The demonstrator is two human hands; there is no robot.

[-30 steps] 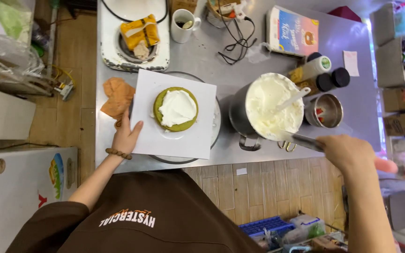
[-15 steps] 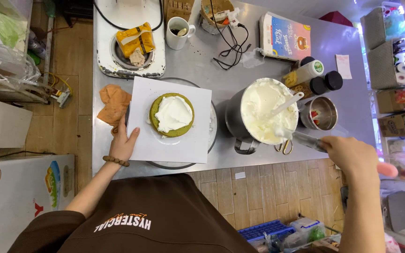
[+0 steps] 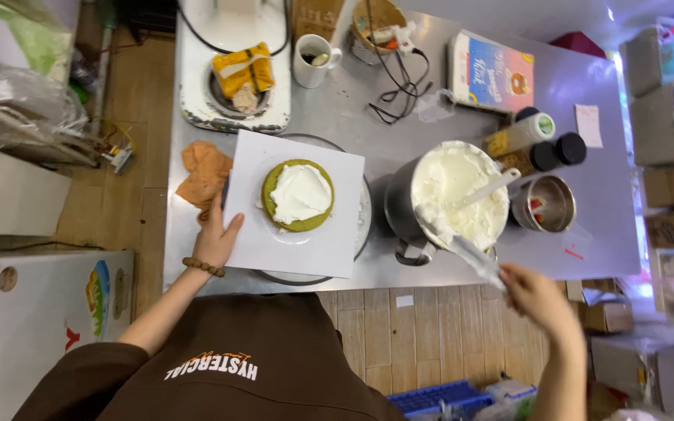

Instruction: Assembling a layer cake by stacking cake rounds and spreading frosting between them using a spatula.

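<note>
Cake layer, green and round with a patch of white cream on top, sits centred on a square white board on a turntable on the steel counter. Left hand rests open and flat against the board's left edge. Right hand is closed around the handle of a palette knife, blade tip at the rim of the metal bowl of whipped cream. An orange cloth lies left of the board.
</note>
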